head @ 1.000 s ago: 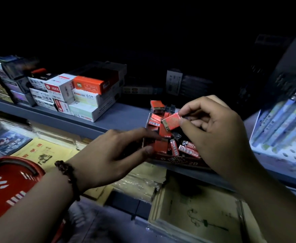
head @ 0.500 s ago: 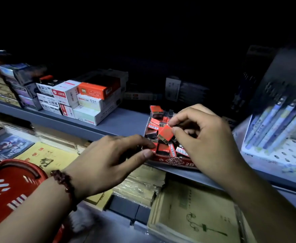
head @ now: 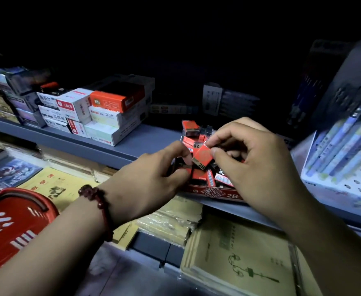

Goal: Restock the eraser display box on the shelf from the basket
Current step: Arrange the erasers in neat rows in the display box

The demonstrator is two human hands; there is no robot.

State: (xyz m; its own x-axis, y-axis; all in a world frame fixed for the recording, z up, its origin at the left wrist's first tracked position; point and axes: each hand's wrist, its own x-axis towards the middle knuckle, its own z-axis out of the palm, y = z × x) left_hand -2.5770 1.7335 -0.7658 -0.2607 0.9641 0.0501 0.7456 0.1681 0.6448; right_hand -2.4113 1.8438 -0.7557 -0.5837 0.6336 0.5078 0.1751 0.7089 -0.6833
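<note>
Right hand [head: 258, 165] pinches a red rectangular eraser [head: 202, 158] over a red cardboard display box [head: 213, 192] on a grey shelf [head: 149, 142]; left hand [head: 145, 180] curls beside it, grip unclear.

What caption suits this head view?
Right hand pinches a red eraser above the box; left hand at its side.

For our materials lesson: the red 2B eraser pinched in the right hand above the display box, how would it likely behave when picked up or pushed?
Probably light: the right hand holds the eraser with fingertips alone. Likely stiff: its edges look straight while pinched. Flat-sided, it should slide, not roll, in the display box.
</note>
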